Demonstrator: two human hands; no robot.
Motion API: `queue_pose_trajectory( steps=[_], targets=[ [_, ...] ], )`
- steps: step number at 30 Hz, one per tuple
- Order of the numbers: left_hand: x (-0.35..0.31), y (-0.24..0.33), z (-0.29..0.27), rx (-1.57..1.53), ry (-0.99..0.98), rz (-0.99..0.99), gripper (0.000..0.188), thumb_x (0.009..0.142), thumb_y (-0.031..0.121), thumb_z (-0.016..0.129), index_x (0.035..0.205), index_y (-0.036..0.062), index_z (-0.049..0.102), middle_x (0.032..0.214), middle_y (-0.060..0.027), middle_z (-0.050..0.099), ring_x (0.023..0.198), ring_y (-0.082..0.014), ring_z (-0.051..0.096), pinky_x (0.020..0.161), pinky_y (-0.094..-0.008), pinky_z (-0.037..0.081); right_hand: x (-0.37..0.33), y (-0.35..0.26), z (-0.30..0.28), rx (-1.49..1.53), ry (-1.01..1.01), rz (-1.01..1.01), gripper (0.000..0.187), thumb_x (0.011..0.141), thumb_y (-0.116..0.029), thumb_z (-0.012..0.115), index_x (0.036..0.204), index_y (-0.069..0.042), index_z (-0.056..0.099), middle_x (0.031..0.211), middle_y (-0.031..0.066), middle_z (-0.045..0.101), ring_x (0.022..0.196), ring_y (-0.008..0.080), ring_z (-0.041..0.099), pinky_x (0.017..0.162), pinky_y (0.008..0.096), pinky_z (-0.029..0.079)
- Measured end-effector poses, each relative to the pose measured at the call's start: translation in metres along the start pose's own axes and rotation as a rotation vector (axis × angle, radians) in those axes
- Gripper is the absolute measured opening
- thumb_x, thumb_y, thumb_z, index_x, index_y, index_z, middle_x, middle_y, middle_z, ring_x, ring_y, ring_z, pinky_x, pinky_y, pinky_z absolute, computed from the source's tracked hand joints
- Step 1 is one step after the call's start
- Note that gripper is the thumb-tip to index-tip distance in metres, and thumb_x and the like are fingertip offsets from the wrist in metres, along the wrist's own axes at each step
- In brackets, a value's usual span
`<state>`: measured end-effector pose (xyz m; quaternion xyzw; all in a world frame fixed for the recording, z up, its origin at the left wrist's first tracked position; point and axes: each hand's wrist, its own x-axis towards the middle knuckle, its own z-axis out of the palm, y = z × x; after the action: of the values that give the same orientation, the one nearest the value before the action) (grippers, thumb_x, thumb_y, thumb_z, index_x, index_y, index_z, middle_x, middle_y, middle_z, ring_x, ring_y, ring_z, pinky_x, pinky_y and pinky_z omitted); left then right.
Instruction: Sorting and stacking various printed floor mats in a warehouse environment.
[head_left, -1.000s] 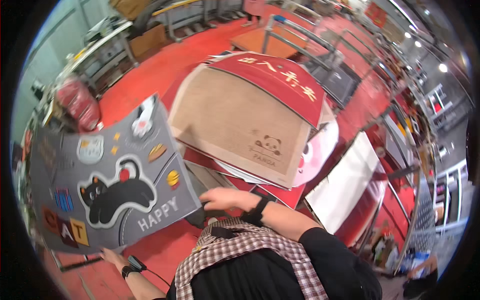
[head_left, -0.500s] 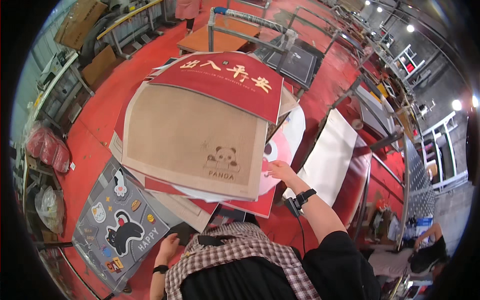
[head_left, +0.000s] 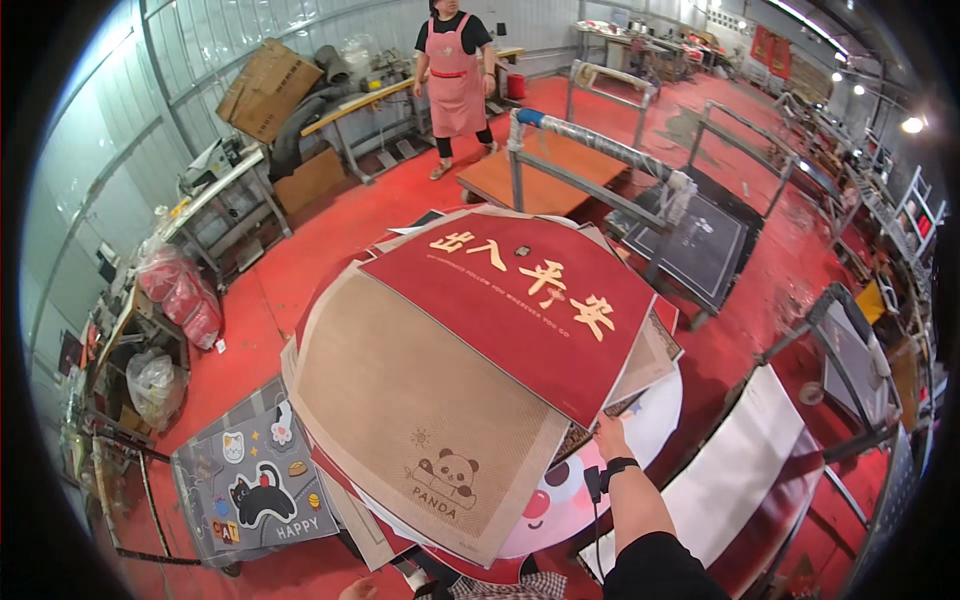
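A broad pile of floor mats lies in front of me. On top is a red floor mat [head_left: 500,330] with gold lettering, overlapping a tan mat [head_left: 400,390] with a panda drawing. My right hand [head_left: 610,437], with a black band at its wrist, is at the red mat's near right corner, its fingers closed on the edge. Below that hand, a pink and white mat [head_left: 560,505] with a cartoon face sticks out of the pile. My left hand [head_left: 358,590] barely shows at the lower edge, its fingers cut off.
A grey mat with cat pictures [head_left: 260,480] lies left of the pile. To the right stands a metal rack with a white sheet [head_left: 740,450]. Beyond the pile are a cart with an orange board [head_left: 545,170] and a person in a pink apron [head_left: 457,80].
The view has tilted up, bringing the person in the apron into sight. My right hand has moved from beside the panda mat up to the red mat's corner. My left hand has mostly left view.
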<state>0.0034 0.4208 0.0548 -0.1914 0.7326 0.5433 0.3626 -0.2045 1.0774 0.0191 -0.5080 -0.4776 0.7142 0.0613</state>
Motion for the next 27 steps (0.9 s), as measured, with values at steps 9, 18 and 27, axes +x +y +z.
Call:
queue_pose_trajectory(
  steps=[9,18,27],
  targets=[
    [-0.051,0.098,0.031,0.705,0.315,0.032,0.033,0.082,0.014,0.052,0.112,0.0012,0.052,0.107,-0.0122,0.057,0.098,-0.0231,0.054,0.084,-0.0317,0.043,0.013,-0.094,0.02,0.244,-0.156,0.083,0.021,0.074,-0.026,0.063,0.084,-0.01,0.054,0.072,0.0039,0.052,0.057,0.0156,0.047,0.048,0.0289,0.04],
    [0.023,0.068,0.025,0.478,0.084,0.078,0.039,0.081,0.02,0.055,0.115,0.0011,0.05,0.108,-0.0131,0.055,0.099,-0.0218,0.052,0.08,-0.034,0.044,-0.187,-0.077,0.0,0.045,-0.645,-0.179,0.033,0.073,-0.018,0.063,0.097,0.003,0.058,0.094,0.0079,0.06,0.085,0.0171,0.056,0.074,0.0305,0.044],
    [0.062,0.145,0.063,-0.013,-0.14,0.124,0.05,0.084,0.048,0.044,0.111,0.0057,0.044,0.097,-0.0086,0.054,0.088,-0.0194,0.054,0.063,-0.0316,0.046,-0.384,0.083,-0.159,-0.211,-0.475,-0.003,0.029,0.077,-0.02,0.062,0.097,0.001,0.059,0.089,0.0047,0.061,0.083,0.0125,0.056,0.073,0.0265,0.044]
  ],
)
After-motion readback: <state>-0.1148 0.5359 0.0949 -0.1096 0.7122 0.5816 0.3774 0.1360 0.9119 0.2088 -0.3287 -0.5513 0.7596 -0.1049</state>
